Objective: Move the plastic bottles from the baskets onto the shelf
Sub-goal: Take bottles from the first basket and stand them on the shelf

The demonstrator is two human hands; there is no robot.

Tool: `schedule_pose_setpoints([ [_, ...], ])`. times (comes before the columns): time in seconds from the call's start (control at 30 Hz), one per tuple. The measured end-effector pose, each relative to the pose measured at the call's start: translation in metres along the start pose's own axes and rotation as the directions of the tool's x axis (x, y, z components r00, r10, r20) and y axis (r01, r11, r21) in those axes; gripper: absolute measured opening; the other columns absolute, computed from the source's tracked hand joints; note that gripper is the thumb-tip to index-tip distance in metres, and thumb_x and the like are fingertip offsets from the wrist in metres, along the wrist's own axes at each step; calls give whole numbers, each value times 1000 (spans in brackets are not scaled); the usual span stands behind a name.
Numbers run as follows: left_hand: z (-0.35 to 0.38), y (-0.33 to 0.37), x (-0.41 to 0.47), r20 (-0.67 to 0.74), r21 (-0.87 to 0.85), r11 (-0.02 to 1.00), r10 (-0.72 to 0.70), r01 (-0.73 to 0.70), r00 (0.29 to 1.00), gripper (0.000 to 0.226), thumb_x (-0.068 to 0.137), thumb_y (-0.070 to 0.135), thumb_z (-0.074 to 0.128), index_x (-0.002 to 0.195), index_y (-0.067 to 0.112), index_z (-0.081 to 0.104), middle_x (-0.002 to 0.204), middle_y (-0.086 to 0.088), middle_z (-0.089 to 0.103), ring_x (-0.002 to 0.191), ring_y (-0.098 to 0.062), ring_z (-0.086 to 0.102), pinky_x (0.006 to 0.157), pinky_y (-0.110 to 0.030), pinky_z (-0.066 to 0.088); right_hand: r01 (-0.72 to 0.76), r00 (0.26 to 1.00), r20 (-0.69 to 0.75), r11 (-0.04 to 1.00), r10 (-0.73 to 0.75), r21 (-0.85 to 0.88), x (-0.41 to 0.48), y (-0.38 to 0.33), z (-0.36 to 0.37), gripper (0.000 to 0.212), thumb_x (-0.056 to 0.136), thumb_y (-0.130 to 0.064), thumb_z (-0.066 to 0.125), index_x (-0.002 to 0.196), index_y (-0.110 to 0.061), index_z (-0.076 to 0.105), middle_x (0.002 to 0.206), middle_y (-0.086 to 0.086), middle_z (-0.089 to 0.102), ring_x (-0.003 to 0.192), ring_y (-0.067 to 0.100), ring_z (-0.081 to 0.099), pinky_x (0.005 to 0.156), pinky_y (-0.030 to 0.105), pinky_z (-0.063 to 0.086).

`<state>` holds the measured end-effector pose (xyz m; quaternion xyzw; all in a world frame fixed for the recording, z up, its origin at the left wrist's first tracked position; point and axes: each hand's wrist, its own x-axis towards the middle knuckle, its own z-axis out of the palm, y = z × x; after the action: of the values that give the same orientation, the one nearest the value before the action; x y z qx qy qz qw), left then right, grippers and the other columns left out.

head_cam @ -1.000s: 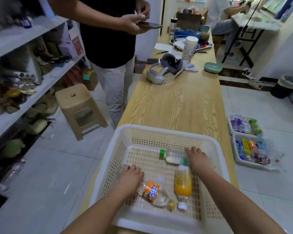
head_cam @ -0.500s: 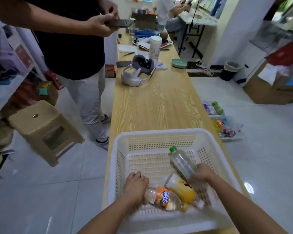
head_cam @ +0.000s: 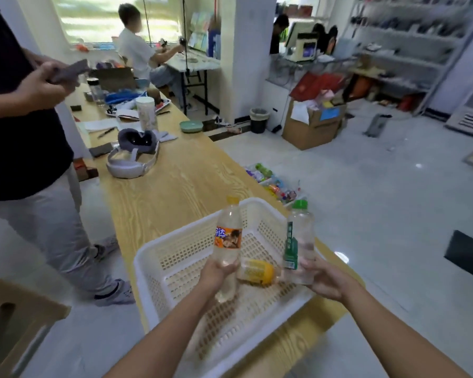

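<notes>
A white plastic basket (head_cam: 175, 249) stands on the near end of a long wooden table (head_cam: 175, 186). My left hand (head_cam: 216, 272) grips a clear bottle with an orange label and yellow cap (head_cam: 228, 236), held upright above the basket. My right hand (head_cam: 322, 279) grips a clear bottle with a green label and green cap (head_cam: 298, 238), also upright, over the basket's right side. A third bottle with a yellow-orange body (head_cam: 257, 271) lies on its side in the basket between my hands. A shelf unit (head_cam: 410, 42) stands at the far right of the room.
A person in a dark shirt (head_cam: 25, 126) stands left of the table holding a phone. A headset (head_cam: 133, 156), a cup and papers lie farther along the table. Trays of bottles (head_cam: 271, 184) sit on the floor to the right. A stool (head_cam: 14, 320) is at lower left.
Both hands have lifted their bottles out of the basket and stood them upright. The view has swung to the right, bringing the far room and its shelves into sight.
</notes>
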<state>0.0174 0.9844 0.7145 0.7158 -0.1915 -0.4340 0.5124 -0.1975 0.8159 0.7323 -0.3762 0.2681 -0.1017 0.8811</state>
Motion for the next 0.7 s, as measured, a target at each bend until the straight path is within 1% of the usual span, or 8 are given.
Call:
schedule_pose_setpoints([
  [0.13, 55, 24, -18, 210, -15, 998, 61, -59, 976, 14, 88, 19, 69, 97, 9, 68, 90, -12, 70, 74, -16, 65, 61, -23, 50, 89, 992, -98, 985, -75, 145, -60, 8, -19, 93, 51, -1, 85, 136, -7, 48, 129, 24, 55, 110, 37, 59, 97, 50, 45],
  [0.2, 87, 24, -26, 328, 43, 995, 76, -95, 942, 24, 85, 28, 72, 95, 7, 68, 92, -13, 69, 82, -22, 64, 71, -30, 48, 135, 981, -163, 966, -100, 219, -98, 14, -31, 86, 40, -1, 88, 122, -2, 61, 115, 25, 63, 97, 36, 65, 87, 49, 51],
  [0.3, 140, 21, -29, 370, 211, 950, 139, -229, 919, 46, 63, 45, 85, 69, 13, 53, 66, -17, 50, 67, -28, 53, 67, -32, 36, 264, 947, -250, 931, -201, 251, -167, 26, -46, 73, 38, -6, 89, 108, 2, 69, 106, 25, 66, 90, 36, 67, 85, 48, 51],
  [0.37, 178, 22, -36, 396, 374, 861, 188, -345, 899, 44, 58, 44, 85, 58, 20, 48, 57, -6, 47, 60, -24, 48, 61, -32, 31, 354, 909, -313, 904, -274, 239, -221, 36, -55, 69, 41, -10, 89, 106, 3, 69, 105, 21, 68, 90, 33, 67, 86, 44, 51],
  [0.43, 220, 25, -61, 508, 366, 838, 184, -404, 841, 45, 50, 51, 80, 51, 21, 47, 52, 7, 45, 56, -13, 42, 59, -30, 29, 434, 870, -372, 861, -325, 263, -276, 49, -62, 65, 46, -12, 90, 105, 6, 69, 101, 20, 69, 88, 32, 68, 82, 42, 53],
  [0.53, 290, 18, -121, 655, 225, 899, 146, -375, 742, 37, 54, 45, 75, 55, 20, 47, 52, 11, 45, 50, -4, 42, 53, -21, 32, 562, 770, -530, 772, -356, 297, -361, 76, -71, 67, 45, -19, 95, 99, 10, 68, 94, 21, 68, 80, 32, 68, 78, 43, 55],
  [0.6, 334, 6, -166, 743, 157, 932, 107, -328, 661, 31, 58, 38, 75, 68, 14, 57, 60, 4, 57, 58, -11, 54, 56, -22, 41, 651, 681, -629, 703, -374, 286, -416, 100, -73, 71, 43, -19, 96, 100, 11, 67, 94, 23, 67, 80, 33, 67, 80, 45, 55],
  [0.7, 397, -15, -232, 854, 139, 940, 46, -313, 517, 38, 60, 36, 76, 83, 8, 65, 69, -3, 63, 63, -17, 58, 56, -25, 44, 766, 479, -802, 615, -357, 184, -498, 139, -75, 79, 32, -9, 97, 104, 4, 69, 98, 23, 66, 84, 35, 67, 82, 52, 54],
])
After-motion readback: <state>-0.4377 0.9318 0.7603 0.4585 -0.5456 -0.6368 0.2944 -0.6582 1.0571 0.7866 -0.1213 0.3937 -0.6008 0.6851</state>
